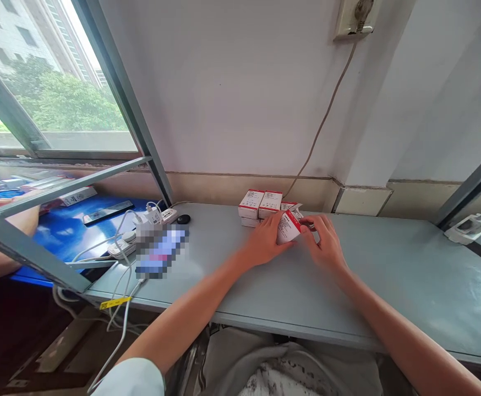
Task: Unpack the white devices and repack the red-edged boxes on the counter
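A: What fills most of the view?
B: The pale wall (224, 88), then the grey tabletop (389, 275) below it, then the window (67, 104) at the upper left.
A: And the arms?
B: The person's two forearms reach in over the near edge and converge. The left one slants up to the right out of a pale sleeve (131, 378); the right one slants up to the left, bare.
A: How are the hands set?
B: The left hand (265, 240) lies with its back up, fingers forward, thumb stretched out to the right. The right hand (325, 240) comes in opposite, fingers bent inward.
A: What is around them?
B: A stack of red-and-white boxes (251, 203) stands just beyond the left hand. Well to the left lies a pixelated device (162, 253) with a cable at its near end.
A: Smaller still?
B: The tilted box (285, 230), between the hands, just in front of the stack. The left hand grips it between thumb and fingers. The right thumb is at its red-edged end; whether those fingers pinch anything, I can't tell. Last, a black disc (183, 219) sits beyond the device.
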Motion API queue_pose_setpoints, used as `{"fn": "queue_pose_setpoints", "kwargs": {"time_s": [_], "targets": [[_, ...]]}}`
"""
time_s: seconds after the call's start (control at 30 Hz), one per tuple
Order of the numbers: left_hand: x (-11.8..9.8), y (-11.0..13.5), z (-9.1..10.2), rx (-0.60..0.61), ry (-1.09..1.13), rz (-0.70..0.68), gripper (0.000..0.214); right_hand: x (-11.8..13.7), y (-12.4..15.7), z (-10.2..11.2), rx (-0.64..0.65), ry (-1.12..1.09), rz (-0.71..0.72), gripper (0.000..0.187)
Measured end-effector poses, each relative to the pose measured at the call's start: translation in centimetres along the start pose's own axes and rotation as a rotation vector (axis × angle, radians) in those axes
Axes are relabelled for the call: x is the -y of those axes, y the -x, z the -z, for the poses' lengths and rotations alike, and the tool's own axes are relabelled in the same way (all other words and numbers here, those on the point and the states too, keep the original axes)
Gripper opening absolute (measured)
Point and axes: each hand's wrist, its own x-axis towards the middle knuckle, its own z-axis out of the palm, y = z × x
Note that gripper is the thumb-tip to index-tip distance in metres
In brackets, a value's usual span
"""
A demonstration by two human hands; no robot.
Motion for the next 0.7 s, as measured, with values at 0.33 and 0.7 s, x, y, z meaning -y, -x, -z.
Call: {"fn": "queue_pose_setpoints", "kwargs": {"time_s": [0.33,0.7], "targets": [[0.33,-0.03,-0.15,0.014,-0.014,0.006,0.078,-0.15,-0.10,0.08,0.003,0.004,0.011,0.023],[0.11,0.06,0.02,0.021,-0.016,0.011,0.081,-0.33,-0.15,0.13,0.019,0.000,-0.003,0.025]]}}
